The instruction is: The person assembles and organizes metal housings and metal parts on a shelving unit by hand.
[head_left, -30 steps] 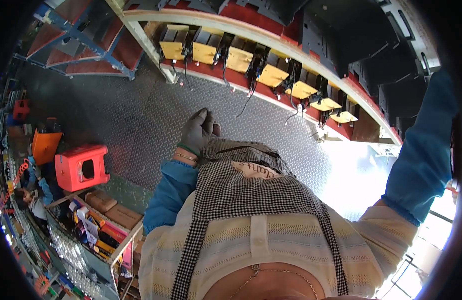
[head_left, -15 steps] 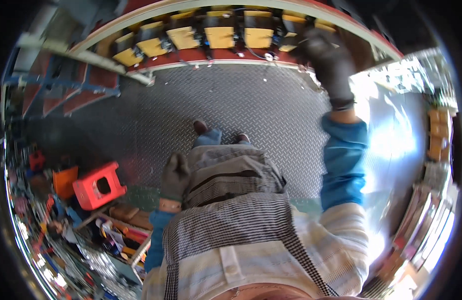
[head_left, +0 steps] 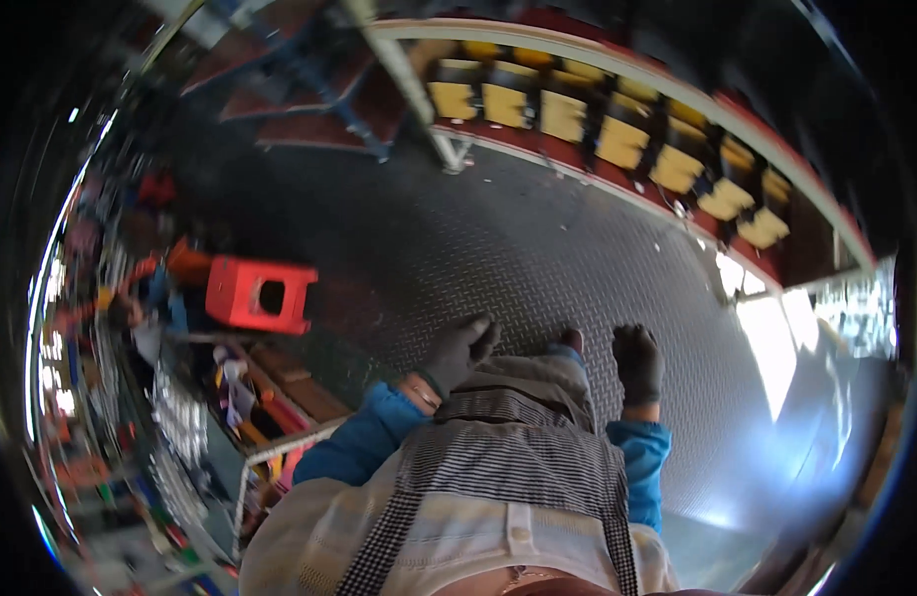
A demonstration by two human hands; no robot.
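Both my hands wear dark grey gloves, and blue sleeves cover my forearms. My left hand (head_left: 460, 354) is in front of my apron (head_left: 508, 462), its fingers curled in with nothing showing in them. Over the metal floor, to the right of the apron, hangs my right hand (head_left: 637, 366). It is closed in a loose fist, and no object sticks out of it. Neither hand touches the rack (head_left: 578, 182) ahead, where a row of yellow blocks (head_left: 563, 116) with black parts sits on a red shelf.
A red plastic stool (head_left: 242, 294) stands on the left. Nearer me is an open-topped bin (head_left: 300, 437) with mixed items. A blue-framed stand (head_left: 324, 94) is at the far left. Patterned metal plate (head_left: 538, 268) covers the floor, with bright glare on the right.
My right hand has come back from the rack down to my side. My view has turned left, so the rack now lies to the right. My left hand has risen in front of the apron.
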